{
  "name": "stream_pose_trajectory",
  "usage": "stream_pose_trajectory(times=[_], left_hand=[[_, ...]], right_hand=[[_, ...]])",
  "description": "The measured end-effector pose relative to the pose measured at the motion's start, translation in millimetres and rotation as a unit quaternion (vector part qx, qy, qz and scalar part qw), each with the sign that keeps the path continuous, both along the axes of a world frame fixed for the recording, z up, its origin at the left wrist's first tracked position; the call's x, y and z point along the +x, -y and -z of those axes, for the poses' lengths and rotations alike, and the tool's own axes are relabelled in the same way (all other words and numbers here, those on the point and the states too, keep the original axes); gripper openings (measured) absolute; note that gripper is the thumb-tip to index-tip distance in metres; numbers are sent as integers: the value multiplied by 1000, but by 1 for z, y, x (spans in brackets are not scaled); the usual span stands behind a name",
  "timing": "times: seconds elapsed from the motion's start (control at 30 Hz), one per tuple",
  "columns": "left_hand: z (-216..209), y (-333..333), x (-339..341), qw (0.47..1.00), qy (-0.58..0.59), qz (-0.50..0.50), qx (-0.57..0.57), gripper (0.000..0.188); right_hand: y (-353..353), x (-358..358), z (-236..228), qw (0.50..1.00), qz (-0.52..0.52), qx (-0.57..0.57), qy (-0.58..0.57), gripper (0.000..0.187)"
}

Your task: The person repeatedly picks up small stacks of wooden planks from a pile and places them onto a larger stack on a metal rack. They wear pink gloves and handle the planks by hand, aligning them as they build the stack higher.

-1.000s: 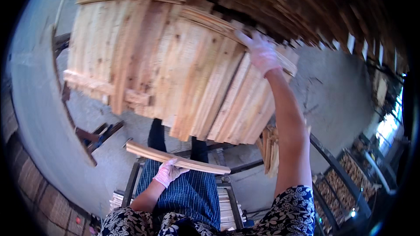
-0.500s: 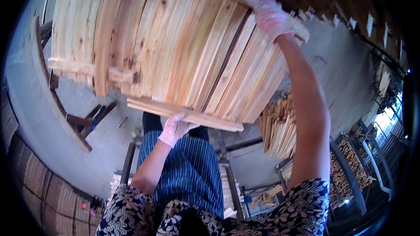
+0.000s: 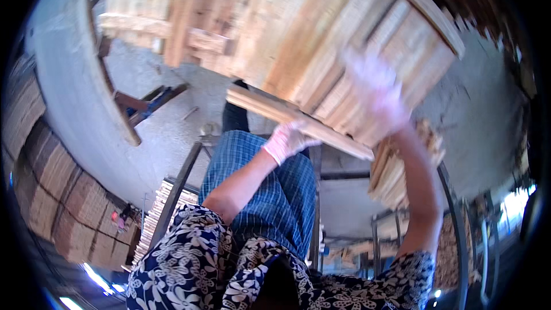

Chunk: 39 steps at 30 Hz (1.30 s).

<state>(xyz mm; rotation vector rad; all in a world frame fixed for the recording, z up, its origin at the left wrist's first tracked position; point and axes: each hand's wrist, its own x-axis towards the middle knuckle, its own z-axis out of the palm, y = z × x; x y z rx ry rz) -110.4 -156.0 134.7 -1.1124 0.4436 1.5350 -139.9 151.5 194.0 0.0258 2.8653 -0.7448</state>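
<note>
My left hand (image 3: 284,141), in a pale pinkish glove, is closed round the middle of a long wooden slat (image 3: 338,143) along the near edge of a row of planks. Light-coloured and lying side by side, the planks (image 3: 298,34) fill the upper middle. My right hand (image 3: 380,92), gloved too, is over the right part of the planks near their near end; motion smears its fingers. Another slat (image 3: 427,7) runs along the far right edge of the row. Crosspieces (image 3: 138,25) lie on the planks at the left.
A bundle of wooden sticks (image 3: 396,166) stands below the planks' right end. Dark metal bars (image 3: 177,194) flank my legs. Stacked wood (image 3: 72,201) fills the lower left, and a long curved-looking board edge (image 3: 106,83) rises beside the grey floor.
My right hand has left the far slat and come nearer, over the planks. My left hand still grips the near slat. The whole view has shifted, with the planks now farther up and right.
</note>
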Motion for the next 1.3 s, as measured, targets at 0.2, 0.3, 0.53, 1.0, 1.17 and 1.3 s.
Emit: stream_pose_trajectory(times=[0.2, 0.3, 0.53, 1.0, 1.17, 1.3], left_hand=[[-75, 8, 19, 996, -28, 50, 66, 51], [-72, -9, -10, 990, -44, 80, 108, 63], [-85, -31, -132, 191, -837, 509, -72, 56], [-40, -80, -285, -196, -597, 777, -47, 61], [-66, -134, -227, -139, -689, 703, 107, 71], [-58, -183, -93, 48, -635, 726, 258, 58]], right_hand=[[131, 138, -61, 933, 94, -283, 199, 67], [125, 130, -62, 972, 96, -176, 123, 64], [100, 86, 25, 981, 78, 175, 26, 67], [145, 12, 3, 893, 443, 4, -78, 53], [229, 75, 32, 554, 766, -302, -127, 57], [274, 163, 95, 286, 837, -449, -128, 58]])
